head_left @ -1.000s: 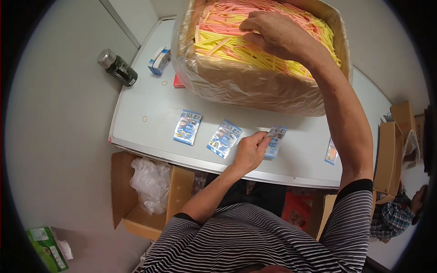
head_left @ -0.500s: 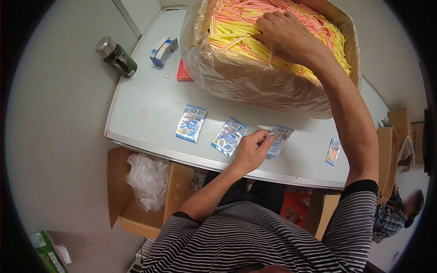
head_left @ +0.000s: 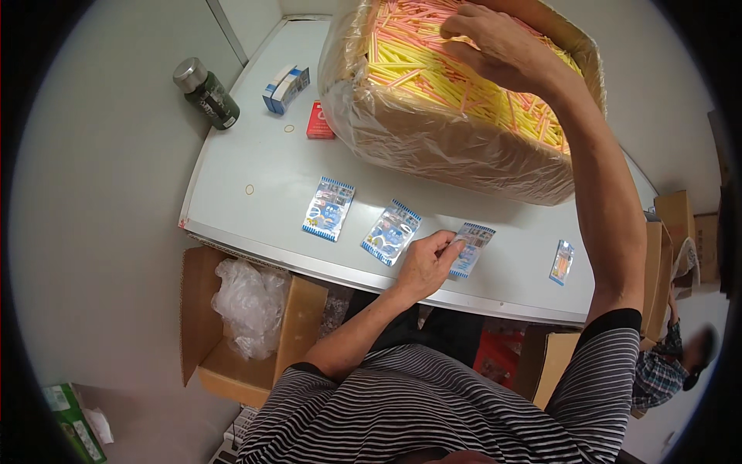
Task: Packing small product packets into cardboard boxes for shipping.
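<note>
My left hand (head_left: pixel 427 265) pinches a small blue and clear plastic packet (head_left: pixel 473 249) at its left edge, close above the front part of the white table. My right hand (head_left: pixel 506 50) hovers over a large cardboard box (head_left: pixel 464 143) lined with clear plastic. Its thumb and fingers are apart, and nothing shows between them. Thin pink and yellow sticks (head_left: pixel 421 62) fill the box. Two similar packets lie flat left of my left hand: a nearer packet (head_left: pixel 391 233) and a farther packet (head_left: pixel 328 209). A narrow packet (head_left: pixel 562 262) with orange sticks showing lies at the right.
On the white table (head_left: pixel 259 224) stand a blue and white carton (head_left: pixel 286 89) and a red box (head_left: pixel 320 122). A dark green flask (head_left: pixel 207 94) is at the left edge. Below, an open carton (head_left: pixel 307 317) holds crumpled clear plastic (head_left: pixel 251 309). A person (head_left: pixel 665 375) is at the far right.
My right hand has lifted slightly off the sticks, and its thumb and fingers have spread. My left hand keeps its pinch on the packet, which has tilted a little. The view has shifted slightly.
</note>
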The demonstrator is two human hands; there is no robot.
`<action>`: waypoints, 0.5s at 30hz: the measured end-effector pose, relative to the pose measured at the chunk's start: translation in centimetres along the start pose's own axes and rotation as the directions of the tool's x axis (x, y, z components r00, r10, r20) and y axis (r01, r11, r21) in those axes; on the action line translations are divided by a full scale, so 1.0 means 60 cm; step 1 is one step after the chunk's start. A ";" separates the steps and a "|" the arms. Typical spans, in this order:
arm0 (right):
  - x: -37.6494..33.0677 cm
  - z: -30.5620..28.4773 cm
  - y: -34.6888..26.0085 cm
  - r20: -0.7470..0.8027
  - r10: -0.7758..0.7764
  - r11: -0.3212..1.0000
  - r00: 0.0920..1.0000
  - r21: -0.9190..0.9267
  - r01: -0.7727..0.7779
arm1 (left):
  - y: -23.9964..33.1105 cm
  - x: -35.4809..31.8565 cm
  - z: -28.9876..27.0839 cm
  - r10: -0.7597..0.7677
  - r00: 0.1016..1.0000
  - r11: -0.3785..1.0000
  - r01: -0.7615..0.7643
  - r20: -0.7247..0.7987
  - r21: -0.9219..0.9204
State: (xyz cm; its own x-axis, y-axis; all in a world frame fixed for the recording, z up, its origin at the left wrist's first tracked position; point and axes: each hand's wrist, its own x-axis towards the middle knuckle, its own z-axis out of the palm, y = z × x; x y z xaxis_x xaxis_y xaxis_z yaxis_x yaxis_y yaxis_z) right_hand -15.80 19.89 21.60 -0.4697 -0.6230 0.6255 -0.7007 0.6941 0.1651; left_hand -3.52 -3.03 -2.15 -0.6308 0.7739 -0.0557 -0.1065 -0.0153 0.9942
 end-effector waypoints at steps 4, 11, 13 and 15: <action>0.086 0.015 -0.030 0.528 0.595 0.803 0.607 -0.356 -0.478 | 0.007 -0.002 -0.005 -0.019 1.000 0.999 0.019 0.000 0.042; 0.024 0.110 0.064 0.648 0.507 0.854 0.569 -0.466 -0.231 | -0.005 -0.001 -0.008 -0.022 1.000 1.000 0.022 -0.009 0.014; 0.019 0.119 0.067 0.580 0.463 0.865 0.670 -0.462 -0.197 | -0.006 0.000 -0.011 -0.040 0.999 0.999 0.040 0.017 0.013; 0.055 0.105 0.031 0.567 0.591 0.804 0.574 -0.472 -0.362 | -0.006 -0.001 -0.018 -0.042 0.999 0.999 0.042 -0.002 0.018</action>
State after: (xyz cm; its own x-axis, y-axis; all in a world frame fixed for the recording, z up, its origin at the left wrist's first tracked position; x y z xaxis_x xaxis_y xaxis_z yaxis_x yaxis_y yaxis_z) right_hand -22.06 16.86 19.20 -0.9881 -0.1519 0.0244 -0.1401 0.9537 0.2661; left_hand -4.29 -3.73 -2.60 -0.6271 0.7728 -0.0977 -0.1188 0.0291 0.9925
